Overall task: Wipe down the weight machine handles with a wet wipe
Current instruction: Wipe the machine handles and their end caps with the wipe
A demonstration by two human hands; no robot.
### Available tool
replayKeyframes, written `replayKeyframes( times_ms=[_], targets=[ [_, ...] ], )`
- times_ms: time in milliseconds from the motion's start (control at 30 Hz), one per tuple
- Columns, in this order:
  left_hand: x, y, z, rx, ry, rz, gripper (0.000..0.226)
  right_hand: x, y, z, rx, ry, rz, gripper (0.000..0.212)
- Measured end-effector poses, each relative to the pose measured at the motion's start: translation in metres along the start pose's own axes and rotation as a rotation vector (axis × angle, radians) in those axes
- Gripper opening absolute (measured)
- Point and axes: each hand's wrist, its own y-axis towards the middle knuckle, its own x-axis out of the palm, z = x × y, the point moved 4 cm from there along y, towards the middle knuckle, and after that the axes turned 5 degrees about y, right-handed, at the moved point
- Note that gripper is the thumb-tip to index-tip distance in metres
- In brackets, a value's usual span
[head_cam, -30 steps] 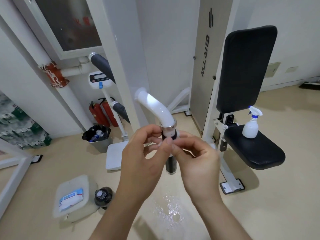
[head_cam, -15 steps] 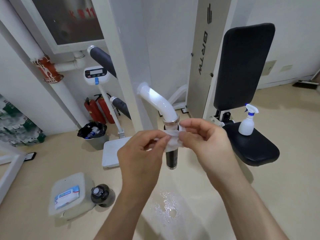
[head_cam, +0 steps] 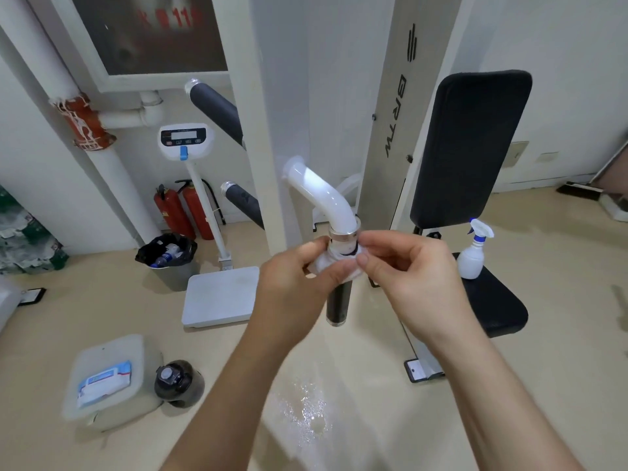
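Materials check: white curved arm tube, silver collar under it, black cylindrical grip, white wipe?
White curved arm tube: probably gloss-painted metal; sharp highlight along the bend.
Silver collar: polished metal, mirror-like band.
Black cylindrical grip: likely matte rubber or foam; no glare.
White wipe: thin soft nonwoven, seemingly; crumples around the grip.

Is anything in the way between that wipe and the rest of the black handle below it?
Nothing visible. The left hand and right hand pinch the wet wipe around the top of the handle, under the chrome collar; the black length below hangs bare.
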Motion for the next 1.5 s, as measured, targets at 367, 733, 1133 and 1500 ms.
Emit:
replayKeyframes(
  times_ms=[367, 733, 1133, 1500],
  targets=[
    [0.007, -0.016, 0.007, 0.019, 0.059, 0.271, 0.007, 0.004, 0.008, 0.005, -0.142, -0.249, 0.005, 0.025],
    [0.015, -0.015, 0.015, 0.024, 0.137, 0.326, 0.009, -0.002, 0.015, 0.003, -0.07, -0.023, -0.072, 0.034],
    [0.011, -0.006, 0.022, -0.008, 0.14, 0.302, 0.008, -0.008, 0.007, 0.01, -0.017, 0.105, -0.203, 0.036],
    [0.021, -0.01, 0.005, 0.023, 0.282, 0.251, 0.039, -0.009, 0.014, 0.03, -0.005, 0.079, 0.006, 0.037]
  ],
)
